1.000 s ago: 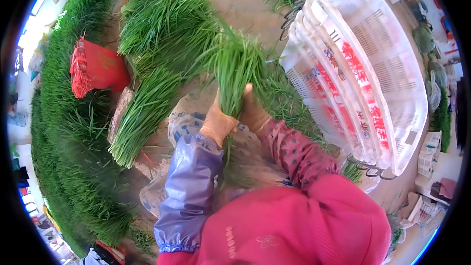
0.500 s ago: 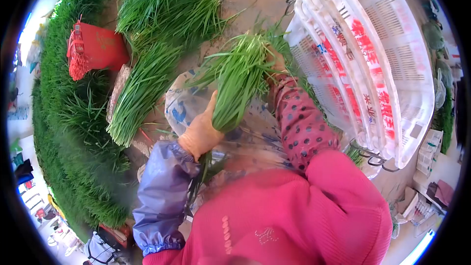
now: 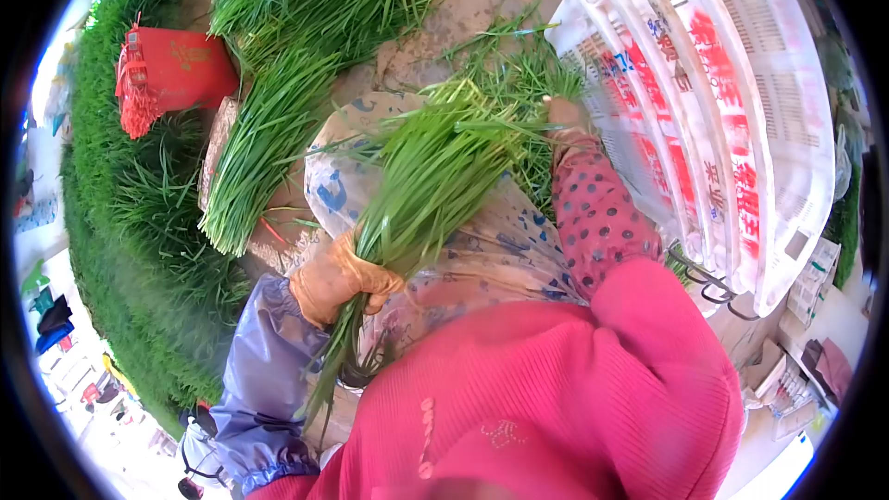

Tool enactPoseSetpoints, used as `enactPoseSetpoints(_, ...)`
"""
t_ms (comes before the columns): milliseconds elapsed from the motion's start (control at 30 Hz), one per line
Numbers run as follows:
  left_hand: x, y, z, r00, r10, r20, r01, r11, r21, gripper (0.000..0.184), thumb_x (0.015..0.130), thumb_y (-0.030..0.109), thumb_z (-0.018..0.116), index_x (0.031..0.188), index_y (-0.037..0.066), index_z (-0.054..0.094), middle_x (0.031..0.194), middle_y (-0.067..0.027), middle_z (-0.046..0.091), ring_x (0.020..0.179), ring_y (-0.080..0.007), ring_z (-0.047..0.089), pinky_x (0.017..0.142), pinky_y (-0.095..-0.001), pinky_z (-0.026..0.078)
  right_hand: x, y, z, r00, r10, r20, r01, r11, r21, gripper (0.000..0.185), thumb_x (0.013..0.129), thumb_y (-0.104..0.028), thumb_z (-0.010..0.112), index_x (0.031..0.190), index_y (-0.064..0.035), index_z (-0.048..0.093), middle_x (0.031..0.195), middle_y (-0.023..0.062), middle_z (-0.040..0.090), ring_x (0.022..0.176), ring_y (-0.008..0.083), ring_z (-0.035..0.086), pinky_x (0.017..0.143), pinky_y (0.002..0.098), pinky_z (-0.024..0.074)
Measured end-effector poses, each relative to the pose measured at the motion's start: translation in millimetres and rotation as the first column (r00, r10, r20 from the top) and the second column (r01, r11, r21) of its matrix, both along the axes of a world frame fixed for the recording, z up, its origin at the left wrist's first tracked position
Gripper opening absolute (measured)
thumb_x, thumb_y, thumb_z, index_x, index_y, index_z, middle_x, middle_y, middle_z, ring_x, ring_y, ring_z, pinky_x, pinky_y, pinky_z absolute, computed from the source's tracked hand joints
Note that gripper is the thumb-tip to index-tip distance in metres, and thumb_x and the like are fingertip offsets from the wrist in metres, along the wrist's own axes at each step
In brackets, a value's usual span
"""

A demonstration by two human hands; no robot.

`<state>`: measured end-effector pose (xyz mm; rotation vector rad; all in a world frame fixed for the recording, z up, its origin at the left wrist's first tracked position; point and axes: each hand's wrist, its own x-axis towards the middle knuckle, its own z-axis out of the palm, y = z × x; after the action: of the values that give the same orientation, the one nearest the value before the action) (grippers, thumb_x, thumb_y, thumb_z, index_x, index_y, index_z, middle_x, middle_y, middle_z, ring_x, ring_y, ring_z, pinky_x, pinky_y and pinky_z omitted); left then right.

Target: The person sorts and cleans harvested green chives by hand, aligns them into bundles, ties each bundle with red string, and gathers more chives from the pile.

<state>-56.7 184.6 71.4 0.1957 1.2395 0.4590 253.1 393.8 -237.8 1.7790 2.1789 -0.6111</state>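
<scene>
My left hand [image 3: 338,280], in a tan glove, is closed round the leafy end of a bunch of green chives [image 3: 431,167]. The bunch slants up over my lap, its paler stem ends spread towards the upper right, and some leaves hang below my fist. My right hand [image 3: 567,116] is off to the right of the bunch, beside loose chive leaves [image 3: 519,65] and the white crates. Its fingers are mostly hidden and blurred, so I cannot make out what they hold. A patterned plastic apron [image 3: 347,162] covers my lap under the bunch.
A large heap of chives [image 3: 315,0] lies ahead, with a sorted bundle [image 3: 269,153] nearer on the left. A red bag [image 3: 181,69] rests by the long green bank of chives [image 3: 102,185]. Nested white plastic crates [image 3: 713,120] with red lettering stand at the right.
My right hand has left the bunch and moved right. My left hand has shifted down and left, and now grips the leaves lower, with the bunch lying more slanted.
</scene>
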Motion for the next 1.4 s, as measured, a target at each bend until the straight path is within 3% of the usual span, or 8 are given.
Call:
enactPoseSetpoints(267, -35, -30, 26, 0.994, -0.061, 0.087, 0.061, 0.998, 0.006, 0.041, 0.066, 0.001, 0.077, 0.102, -0.002, 0.058, 0.067, -0.0101, 0.059, 0.050, -0.0179, 0.055, 0.041, -0.0304, 0.039, 117, -17, -102, 0.962, 0.026, 0.271, 0.000, 0.995, -0.095, 0.033, 0.096, -0.030, 0.046, 0.095, -0.0043, 0.067, 0.098, 0.0193, 0.068, 0.087, 0.0353, 0.067, 0.071, 0.0485, 0.0523)
enactPoseSetpoints(400, -65, -59, -6, 0.976, -0.100, 0.191, 0.069, 0.984, 0.162, 0.034, 0.072, 0.001, 0.075, 0.101, -0.002, 0.057, 0.073, -0.0126, 0.059, 0.055, -0.0161, 0.053, 0.044, -0.0305, 0.041, 142, -39, -62, 0.868, -0.419, -0.266, 0.313, 0.878, -0.362, 0.051, 0.086, -0.044, 0.063, 0.115, -0.0020, 0.063, 0.098, 0.0263, 0.067, 0.093, 0.0371, 0.065, 0.081, 0.0468, 0.0506)
enactPoseSetpoints(567, -39, -23, 14, 0.936, 0.255, 0.241, -0.259, 0.966, -0.013, 0.023, 0.080, 0.005, 0.070, 0.097, -0.004, 0.057, 0.080, -0.0134, 0.057, 0.052, -0.0128, 0.045, 0.045, -0.0290, 0.040, 31, -6, 144, 0.884, 0.383, 0.269, -0.175, 0.803, -0.569, 0.057, 0.082, -0.044, 0.067, 0.118, 0.0002, 0.061, 0.107, 0.0160, 0.067, 0.097, 0.0282, 0.063, 0.087, 0.0376, 0.0473)
enactPoseSetpoints(633, -37, -18, -1, 0.988, 0.134, 0.076, -0.125, 0.986, -0.112, 0.023, 0.082, 0.005, 0.070, 0.098, -0.006, 0.058, 0.080, -0.0135, 0.058, 0.052, -0.0142, 0.048, 0.047, -0.0289, 0.041, -3, -1, 208, 0.971, 0.080, -0.224, -0.159, 0.919, -0.360, 0.047, 0.082, -0.037, 0.068, 0.111, 0.0000, 0.064, 0.113, 0.0158, 0.066, 0.103, 0.0259, 0.064, 0.089, 0.0348, 0.0487)
enactPoseSetpoints(700, -20, 11, 13, 0.994, 0.072, 0.084, -0.063, 0.992, -0.111, 0.028, 0.080, 0.005, 0.072, 0.101, -0.008, 0.058, 0.083, -0.0159, 0.059, 0.055, -0.0158, 0.054, 0.050, -0.0302, 0.046, -47, -20, 257, 0.535, -0.019, -0.844, -0.288, 0.936, -0.204, 0.036, 0.086, -0.016, 0.066, 0.118, -0.0008, 0.061, 0.110, 0.0108, 0.067, 0.099, 0.0223, 0.063, 0.086, 0.0350, 0.0491)
enactPoseSetpoints(900, 1, 7, -5, 0.791, -0.334, -0.513, 0.573, 0.700, 0.427, 0.050, 0.076, 0.010, 0.074, 0.120, -0.001, 0.054, 0.106, -0.0132, 0.062, 0.092, -0.0229, 0.060, 0.081, -0.0342, 0.050, -168, -58, 313, -0.117, 0.323, -0.939, -0.860, 0.440, 0.258, 0.078, 0.075, -0.023, 0.076, 0.140, -0.0019, 0.040, 0.122, 0.0190, 0.060, 0.115, 0.0325, 0.056, 0.099, 0.0382, 0.0428)
enactPoseSetpoints(1033, -7, 8, -9, 0.628, -0.607, -0.487, 0.778, 0.494, 0.388, 0.072, 0.075, 0.017, 0.077, 0.137, 0.006, 0.042, 0.122, -0.0127, 0.057, 0.110, -0.0217, 0.056, 0.091, -0.0349, 0.049, -173, -49, 309, 0.267, 0.566, -0.780, -0.964, 0.146, -0.223, 0.114, 0.057, -0.026, 0.085, 0.148, -0.0029, 0.021, 0.127, 0.0261, 0.051, 0.117, 0.0408, 0.052, 0.097, 0.0400, 0.0430)
enactPoseSetpoints(1400, -16, -8, -11, 0.862, -0.468, -0.193, 0.496, 0.707, 0.504, 0.090, 0.081, 0.007, 0.067, 0.153, 0.015, 0.014, 0.114, -0.0045, 0.062, 0.090, -0.0177, 0.061, 0.079, -0.0338, 0.052, -71, -24, 227, 0.890, 0.409, -0.201, -0.454, 0.765, -0.456, 0.084, 0.072, -0.031, 0.078, 0.141, -0.0067, 0.038, 0.118, 0.0197, 0.061, 0.112, 0.0360, 0.057, 0.093, 0.0405, 0.0470)
